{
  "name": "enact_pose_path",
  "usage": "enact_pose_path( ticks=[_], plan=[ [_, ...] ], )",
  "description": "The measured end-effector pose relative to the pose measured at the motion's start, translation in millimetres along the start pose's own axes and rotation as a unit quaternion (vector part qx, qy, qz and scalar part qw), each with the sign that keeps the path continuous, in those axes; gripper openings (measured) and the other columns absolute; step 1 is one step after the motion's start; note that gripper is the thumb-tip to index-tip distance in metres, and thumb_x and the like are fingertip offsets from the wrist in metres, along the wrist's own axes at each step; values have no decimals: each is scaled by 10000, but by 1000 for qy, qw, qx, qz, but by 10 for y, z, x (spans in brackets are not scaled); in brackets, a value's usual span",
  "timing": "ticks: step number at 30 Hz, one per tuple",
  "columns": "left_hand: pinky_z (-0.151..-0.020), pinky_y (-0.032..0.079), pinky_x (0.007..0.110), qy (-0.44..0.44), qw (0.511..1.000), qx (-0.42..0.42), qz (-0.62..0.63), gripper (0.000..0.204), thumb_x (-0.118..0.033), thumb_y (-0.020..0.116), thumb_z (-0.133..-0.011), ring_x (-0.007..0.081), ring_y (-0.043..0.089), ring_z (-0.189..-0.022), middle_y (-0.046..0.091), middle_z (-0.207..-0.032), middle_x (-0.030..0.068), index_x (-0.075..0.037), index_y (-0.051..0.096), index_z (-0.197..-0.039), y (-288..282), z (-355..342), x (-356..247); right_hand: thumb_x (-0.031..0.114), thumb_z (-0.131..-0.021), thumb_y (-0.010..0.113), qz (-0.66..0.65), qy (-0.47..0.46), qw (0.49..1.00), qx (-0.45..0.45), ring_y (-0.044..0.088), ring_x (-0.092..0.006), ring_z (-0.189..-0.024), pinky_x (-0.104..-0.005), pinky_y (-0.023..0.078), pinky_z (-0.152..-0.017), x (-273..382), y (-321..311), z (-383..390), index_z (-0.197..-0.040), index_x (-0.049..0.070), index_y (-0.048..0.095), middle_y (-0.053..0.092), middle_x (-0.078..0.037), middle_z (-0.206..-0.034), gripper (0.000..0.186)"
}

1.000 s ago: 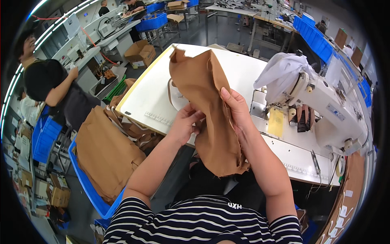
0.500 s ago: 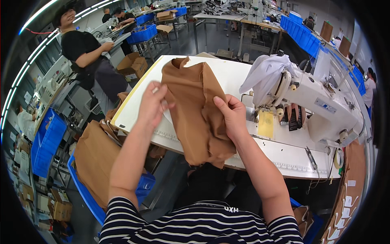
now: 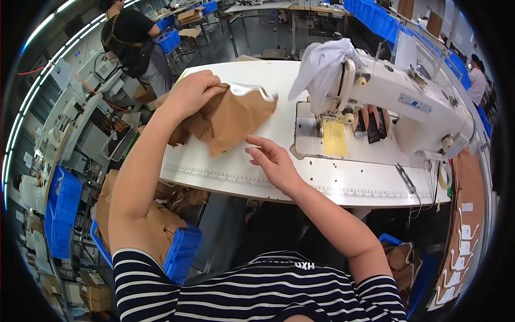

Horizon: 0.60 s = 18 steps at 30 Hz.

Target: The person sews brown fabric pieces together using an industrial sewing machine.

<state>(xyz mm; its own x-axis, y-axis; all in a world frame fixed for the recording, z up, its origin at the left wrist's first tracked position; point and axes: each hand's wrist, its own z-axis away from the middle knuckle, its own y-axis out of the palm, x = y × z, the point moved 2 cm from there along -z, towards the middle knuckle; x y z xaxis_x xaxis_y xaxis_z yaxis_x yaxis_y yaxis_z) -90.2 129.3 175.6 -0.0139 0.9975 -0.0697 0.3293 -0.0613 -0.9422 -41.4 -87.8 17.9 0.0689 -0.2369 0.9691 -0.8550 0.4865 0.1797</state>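
A crumpled piece of brown fabric (image 3: 236,121) hangs from my left hand (image 3: 196,92) over the left part of the white sewing table (image 3: 225,185). My left fingers are closed on its upper edge, and a white strip shows along its far side. Just below the fabric's right corner is my right hand (image 3: 274,165), fingers apart and holding nothing; whether a fingertip touches the cloth I cannot tell. To the right stands a white sewing machine (image 3: 410,96) with a pale cloth (image 3: 324,67) draped over its head. A yellow plate (image 3: 335,138) lies beside its needle area.
Thread snips (image 3: 406,178) and a tape roll (image 3: 445,175) lie at the table's right end. Brown and black strips (image 3: 371,126) sit under the machine arm. A blue bin (image 3: 183,255) with brown fabric stands lower left. A person (image 3: 131,45) stands beyond the table's far left.
My left hand has moved up, carrying the fabric leftward and away from me. The right hand has let go of it. The person at far left has turned away.
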Motion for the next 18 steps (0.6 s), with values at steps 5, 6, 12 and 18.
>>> enact_pose_path(
  ticks=[5, 6, 12, 18],
  plan=[
    [-751, 486, 407, -2, 1000, -12, -4, 208, -222, 594, -946, 353, 600, -862, 611, -880, 140, -22, 650, -958, 245, 3, -215, 261, -1027, 582, 105, -11, 994, -35, 438, -239, -1380, -365, 398, -1117, -52, -15, 116, -1552, 12, 223, 432, -155, -1498, 684],
    [-751, 486, 407, -2, 1000, -11, -4, 208, -222, 594, -946, 353, 600, -862, 611, -880, 140, -22, 650, -958, 261, -6, -256, 278, -1018, 599, 146, -26, 987, -63, 415, -249, -1397, -368, 377, -1134, -42, -18, 122, -1569, 13, 155, 414, -155, -1513, 756],
    [-693, 495, 394, 33, 996, -77, 28, 290, -356, 601, -952, 315, 622, -818, 639, -803, 85, -94, 688, -864, 196, -81, -740, 320, -989, 629, 95, 72, 992, 29, 499, -249, -1310, -348, 473, -1031, -422, -560, -266, -1530, 54, 273, 466, -152, -1448, 700],
    [-678, 485, 383, -67, 984, -133, 101, 329, -442, 619, -934, 275, 639, -734, 685, -774, 72, -136, 738, -955, 548, -80, -370, 106, -1020, 475, 58, 46, 994, -84, 570, -130, -951, -285, 515, -857, 233, -630, -335, -1260, 25, 528, 595, -87, -1155, 259]
  ],
)
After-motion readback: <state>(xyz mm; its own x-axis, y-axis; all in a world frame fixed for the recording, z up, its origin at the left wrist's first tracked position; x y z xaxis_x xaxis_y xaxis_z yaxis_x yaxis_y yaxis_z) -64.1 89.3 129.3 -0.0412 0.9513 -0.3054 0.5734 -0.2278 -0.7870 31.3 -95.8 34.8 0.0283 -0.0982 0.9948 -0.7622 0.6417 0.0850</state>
